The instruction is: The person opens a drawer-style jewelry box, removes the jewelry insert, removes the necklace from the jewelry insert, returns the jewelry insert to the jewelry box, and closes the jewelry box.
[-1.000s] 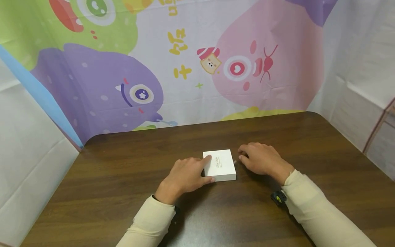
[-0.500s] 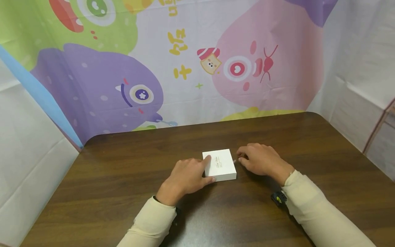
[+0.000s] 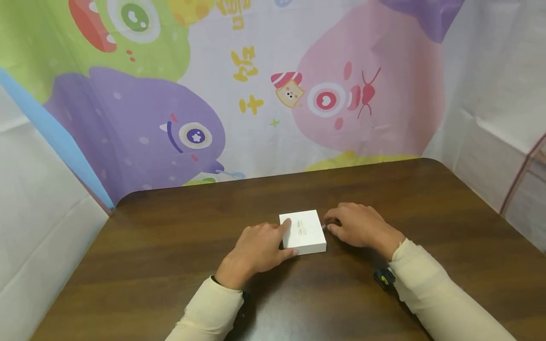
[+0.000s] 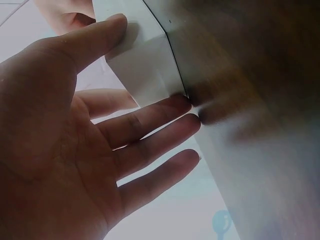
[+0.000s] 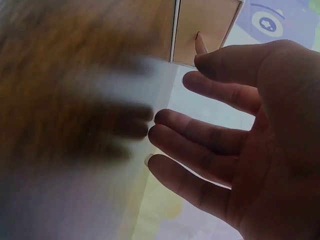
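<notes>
Right grip [image 3: 361,225] partly hid the tab [image 5: 201,43]; whether pinching, I couldn't tell.
Left grip [image 3: 258,247], spread, touched the white box [image 3: 304,233] short of the tabletop's far edge.

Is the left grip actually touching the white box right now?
Touching. The left wrist view shows the left grip with its thumb against the white box's side, no gap between.

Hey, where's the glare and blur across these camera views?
Head view: pale sheen on the table, low in frame; small print on the box looks soft. Left wrist: bright backdrop, left hand in shadow, hazy glare at lower right. Right wrist: table strongly blurred, right hand dim but sharper.
</notes>
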The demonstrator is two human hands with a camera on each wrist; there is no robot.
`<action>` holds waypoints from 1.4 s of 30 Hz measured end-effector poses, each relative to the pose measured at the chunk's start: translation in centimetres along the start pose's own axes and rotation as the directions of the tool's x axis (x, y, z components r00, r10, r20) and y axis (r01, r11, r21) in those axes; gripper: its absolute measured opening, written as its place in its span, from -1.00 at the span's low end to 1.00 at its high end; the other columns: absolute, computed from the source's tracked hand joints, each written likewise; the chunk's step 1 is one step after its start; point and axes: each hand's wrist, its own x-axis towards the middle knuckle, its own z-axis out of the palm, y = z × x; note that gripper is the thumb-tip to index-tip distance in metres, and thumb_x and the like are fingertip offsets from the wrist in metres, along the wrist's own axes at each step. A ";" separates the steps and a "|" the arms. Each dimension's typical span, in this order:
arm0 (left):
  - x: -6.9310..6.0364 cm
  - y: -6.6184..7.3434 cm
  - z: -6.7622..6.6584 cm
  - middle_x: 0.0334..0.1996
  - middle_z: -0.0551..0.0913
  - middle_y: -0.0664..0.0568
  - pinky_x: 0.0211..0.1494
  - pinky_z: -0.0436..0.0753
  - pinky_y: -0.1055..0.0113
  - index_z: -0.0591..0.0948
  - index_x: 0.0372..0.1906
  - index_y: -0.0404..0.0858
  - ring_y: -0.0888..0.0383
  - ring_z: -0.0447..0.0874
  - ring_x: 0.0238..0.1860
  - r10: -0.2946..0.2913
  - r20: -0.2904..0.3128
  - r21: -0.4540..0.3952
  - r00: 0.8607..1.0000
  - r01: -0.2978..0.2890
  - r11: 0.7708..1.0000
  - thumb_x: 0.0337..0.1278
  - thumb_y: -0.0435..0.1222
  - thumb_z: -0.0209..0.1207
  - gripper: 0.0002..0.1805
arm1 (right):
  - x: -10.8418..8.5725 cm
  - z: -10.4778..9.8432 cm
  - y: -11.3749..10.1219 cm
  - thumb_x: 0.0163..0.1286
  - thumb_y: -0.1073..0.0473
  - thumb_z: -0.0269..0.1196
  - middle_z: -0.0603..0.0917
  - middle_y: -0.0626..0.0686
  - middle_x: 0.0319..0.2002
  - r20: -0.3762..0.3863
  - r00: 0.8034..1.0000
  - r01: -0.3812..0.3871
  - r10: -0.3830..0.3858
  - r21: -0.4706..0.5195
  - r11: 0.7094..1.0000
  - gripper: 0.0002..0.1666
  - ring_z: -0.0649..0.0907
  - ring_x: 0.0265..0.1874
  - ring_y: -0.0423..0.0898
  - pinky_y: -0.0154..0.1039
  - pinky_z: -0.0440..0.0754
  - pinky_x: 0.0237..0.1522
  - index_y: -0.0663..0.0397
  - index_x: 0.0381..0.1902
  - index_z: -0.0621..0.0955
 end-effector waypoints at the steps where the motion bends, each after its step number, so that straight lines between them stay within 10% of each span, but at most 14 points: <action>1: -0.1 0.0 0.1 -0.12 0.73 0.00 -0.31 0.60 0.08 0.46 0.38 -0.14 0.05 0.71 -0.19 -0.001 0.003 -0.002 1.000 0.001 1.000 0.23 0.20 0.22 -0.26 | -0.1 0.1 0.0 0.42 0.03 0.28 0.66 -0.07 -0.14 0.002 1.000 -0.002 0.002 0.001 1.000 -0.70 0.63 -0.22 -0.07 -0.01 0.57 -0.27 -0.13 0.07 0.72; 42: -0.3 0.2 0.1 -0.02 0.69 -0.07 -0.19 0.62 0.05 0.40 0.44 -0.16 -0.01 0.69 -0.08 -0.016 0.021 -0.028 1.000 0.017 0.999 0.27 0.17 0.21 -0.23 | 0.0 0.4 -0.3 0.43 0.07 0.27 0.66 -0.10 -0.17 -0.025 0.994 0.110 -0.108 0.052 0.993 -0.71 0.61 -0.25 -0.15 -0.04 0.59 -0.20 -0.09 0.05 0.73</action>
